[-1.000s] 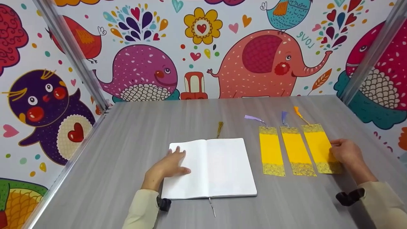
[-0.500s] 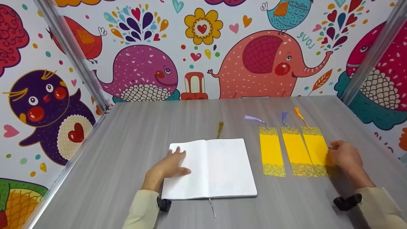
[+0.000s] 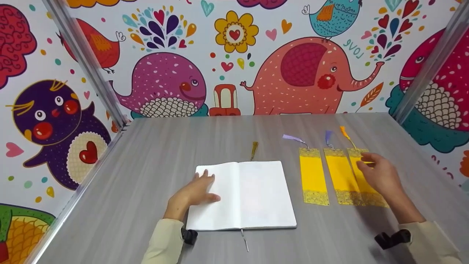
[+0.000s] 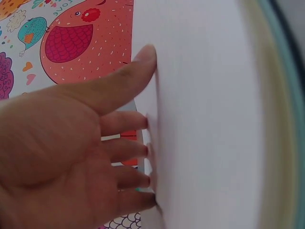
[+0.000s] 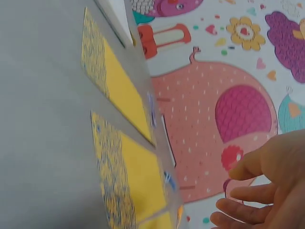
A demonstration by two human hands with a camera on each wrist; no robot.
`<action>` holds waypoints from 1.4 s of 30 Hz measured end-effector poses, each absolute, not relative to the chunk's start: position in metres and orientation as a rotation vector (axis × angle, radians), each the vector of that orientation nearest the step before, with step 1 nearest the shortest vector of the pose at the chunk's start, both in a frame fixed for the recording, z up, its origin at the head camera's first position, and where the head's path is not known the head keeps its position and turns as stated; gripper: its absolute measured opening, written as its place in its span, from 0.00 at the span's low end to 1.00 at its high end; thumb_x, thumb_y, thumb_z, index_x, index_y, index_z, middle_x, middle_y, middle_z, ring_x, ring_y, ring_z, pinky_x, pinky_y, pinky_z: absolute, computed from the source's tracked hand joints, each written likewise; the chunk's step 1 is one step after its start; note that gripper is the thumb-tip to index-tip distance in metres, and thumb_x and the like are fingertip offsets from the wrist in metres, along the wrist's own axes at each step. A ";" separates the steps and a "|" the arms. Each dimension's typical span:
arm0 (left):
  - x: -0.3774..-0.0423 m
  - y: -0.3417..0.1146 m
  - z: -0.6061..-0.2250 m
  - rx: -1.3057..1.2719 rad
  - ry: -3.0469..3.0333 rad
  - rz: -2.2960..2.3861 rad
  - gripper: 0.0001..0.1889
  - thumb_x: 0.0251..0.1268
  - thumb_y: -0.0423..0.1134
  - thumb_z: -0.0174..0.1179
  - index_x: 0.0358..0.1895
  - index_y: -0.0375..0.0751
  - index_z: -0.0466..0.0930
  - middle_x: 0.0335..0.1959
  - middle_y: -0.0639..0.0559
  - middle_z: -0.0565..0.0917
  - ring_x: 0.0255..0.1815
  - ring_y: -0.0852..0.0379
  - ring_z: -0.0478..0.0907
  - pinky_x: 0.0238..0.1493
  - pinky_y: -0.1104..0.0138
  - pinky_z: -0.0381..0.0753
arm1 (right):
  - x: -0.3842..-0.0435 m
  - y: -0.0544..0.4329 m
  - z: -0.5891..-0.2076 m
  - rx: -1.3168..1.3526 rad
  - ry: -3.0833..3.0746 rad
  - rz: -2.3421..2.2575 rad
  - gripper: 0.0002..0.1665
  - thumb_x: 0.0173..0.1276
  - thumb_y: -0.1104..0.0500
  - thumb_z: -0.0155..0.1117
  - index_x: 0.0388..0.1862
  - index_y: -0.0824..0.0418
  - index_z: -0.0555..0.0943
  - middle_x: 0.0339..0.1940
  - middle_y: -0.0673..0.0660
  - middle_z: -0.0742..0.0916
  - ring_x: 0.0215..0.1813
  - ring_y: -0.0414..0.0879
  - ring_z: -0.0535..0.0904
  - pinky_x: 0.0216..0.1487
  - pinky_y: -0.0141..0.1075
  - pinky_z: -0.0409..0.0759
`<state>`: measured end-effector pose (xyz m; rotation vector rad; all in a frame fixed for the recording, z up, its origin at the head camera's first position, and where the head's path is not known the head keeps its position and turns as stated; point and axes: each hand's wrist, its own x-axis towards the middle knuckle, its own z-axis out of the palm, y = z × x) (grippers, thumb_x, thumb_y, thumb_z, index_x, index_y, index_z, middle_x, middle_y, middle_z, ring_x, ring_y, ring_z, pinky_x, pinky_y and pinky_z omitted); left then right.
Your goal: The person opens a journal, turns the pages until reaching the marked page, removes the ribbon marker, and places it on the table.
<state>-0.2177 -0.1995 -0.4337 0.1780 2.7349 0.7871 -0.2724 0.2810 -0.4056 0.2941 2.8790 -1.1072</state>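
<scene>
An open notebook with blank white pages lies on the table. My left hand rests on its left page, fingers spread; in the left wrist view the fingertips touch the paper. To the right lie three yellow bookmarks with glittery patterned ends: the left bookmark, the middle bookmark and the right bookmark, whose lower end meets the middle one. My right hand is over the right bookmark, covering part of it. Its fingers are loosely bent with nothing between them, raised off the table in the right wrist view.
Purple, blue and orange tassels extend from the bookmarks' far ends. A gold tassel sticks out beyond the notebook's far edge, and a grey ribbon hangs from its near edge. Cartoon-printed walls bound the grey table.
The right bookmark has slid left and slightly nearer, up to the middle one. My right hand has left its edge, rising and moving left over it. The left hand stays put.
</scene>
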 end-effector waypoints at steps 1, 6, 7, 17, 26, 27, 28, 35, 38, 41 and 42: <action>-0.218 -0.199 -0.434 0.177 2.736 0.785 0.42 0.63 0.44 0.69 0.75 0.30 0.60 0.80 0.28 0.49 0.80 0.25 0.42 0.78 0.37 0.48 | -0.272 0.276 -0.405 0.276 2.887 -1.121 0.34 0.80 0.50 0.50 0.77 0.67 0.62 0.73 0.73 0.70 0.66 0.67 0.70 0.68 0.56 0.76; -0.218 -0.198 -0.434 0.166 2.733 0.787 0.42 0.63 0.44 0.68 0.76 0.31 0.60 0.80 0.29 0.49 0.81 0.26 0.41 0.79 0.37 0.47 | -0.266 0.253 -0.400 0.170 2.909 -1.153 0.37 0.79 0.44 0.50 0.79 0.62 0.61 0.75 0.71 0.69 0.70 0.68 0.67 0.69 0.58 0.74; -0.217 -0.198 -0.434 0.164 2.732 0.786 0.42 0.63 0.44 0.68 0.76 0.31 0.60 0.80 0.30 0.49 0.81 0.26 0.41 0.79 0.37 0.47 | -0.266 0.248 -0.399 0.151 2.910 -1.161 0.38 0.79 0.43 0.50 0.79 0.62 0.60 0.75 0.71 0.68 0.71 0.67 0.66 0.69 0.59 0.73; -0.217 -0.199 -0.434 0.166 2.731 0.771 0.42 0.64 0.44 0.67 0.76 0.31 0.59 0.80 0.30 0.49 0.81 0.27 0.41 0.79 0.38 0.47 | -0.248 0.205 -0.393 -0.032 2.941 -1.172 0.39 0.76 0.43 0.56 0.78 0.62 0.62 0.76 0.69 0.68 0.74 0.66 0.66 0.72 0.60 0.69; -0.217 -0.199 -0.434 0.146 2.734 0.782 0.41 0.63 0.43 0.69 0.75 0.32 0.61 0.80 0.30 0.50 0.81 0.27 0.42 0.79 0.38 0.48 | -0.232 0.171 -0.397 -0.276 2.919 -1.171 0.40 0.69 0.49 0.68 0.75 0.63 0.67 0.71 0.69 0.73 0.69 0.65 0.74 0.62 0.55 0.80; -0.218 -0.199 -0.434 0.146 2.734 0.784 0.41 0.63 0.43 0.69 0.75 0.32 0.61 0.80 0.30 0.50 0.81 0.27 0.42 0.79 0.38 0.48 | -0.230 0.168 -0.398 -0.283 2.905 -1.174 0.41 0.69 0.50 0.68 0.75 0.63 0.66 0.71 0.69 0.73 0.68 0.65 0.74 0.62 0.55 0.81; -0.217 -0.199 -0.434 0.145 2.733 0.787 0.41 0.63 0.43 0.69 0.75 0.32 0.61 0.80 0.30 0.50 0.81 0.27 0.42 0.79 0.38 0.48 | -0.229 0.165 -0.399 -0.292 2.894 -1.175 0.41 0.69 0.50 0.69 0.75 0.63 0.66 0.72 0.69 0.73 0.68 0.65 0.74 0.61 0.54 0.81; -0.218 -0.200 -0.434 0.142 2.728 0.796 0.41 0.64 0.43 0.68 0.76 0.32 0.60 0.81 0.31 0.49 0.81 0.28 0.41 0.79 0.38 0.46 | -0.224 0.143 -0.411 -0.287 2.810 -1.188 0.44 0.64 0.52 0.73 0.74 0.63 0.67 0.70 0.66 0.74 0.66 0.63 0.76 0.52 0.47 0.87; -0.219 -0.200 -0.435 0.155 2.734 0.786 0.41 0.64 0.43 0.68 0.76 0.32 0.60 0.80 0.30 0.49 0.81 0.27 0.41 0.79 0.38 0.46 | -0.222 0.136 -0.419 -0.280 2.791 -1.174 0.45 0.62 0.53 0.75 0.73 0.66 0.67 0.68 0.66 0.75 0.63 0.61 0.78 0.49 0.45 0.88; -0.220 -0.200 -0.436 0.164 2.738 0.780 0.41 0.64 0.43 0.68 0.75 0.31 0.60 0.80 0.30 0.50 0.81 0.27 0.41 0.79 0.38 0.47 | -0.220 0.129 -0.425 -0.252 2.770 -1.111 0.46 0.60 0.52 0.76 0.73 0.68 0.67 0.65 0.66 0.77 0.54 0.57 0.81 0.44 0.42 0.87; -0.219 -0.200 -0.436 0.165 2.737 0.780 0.41 0.63 0.43 0.68 0.75 0.31 0.60 0.80 0.29 0.50 0.81 0.27 0.41 0.79 0.38 0.47 | -0.220 0.127 -0.427 -0.244 2.762 -1.091 0.46 0.60 0.51 0.77 0.72 0.68 0.68 0.63 0.66 0.77 0.50 0.55 0.81 0.42 0.41 0.87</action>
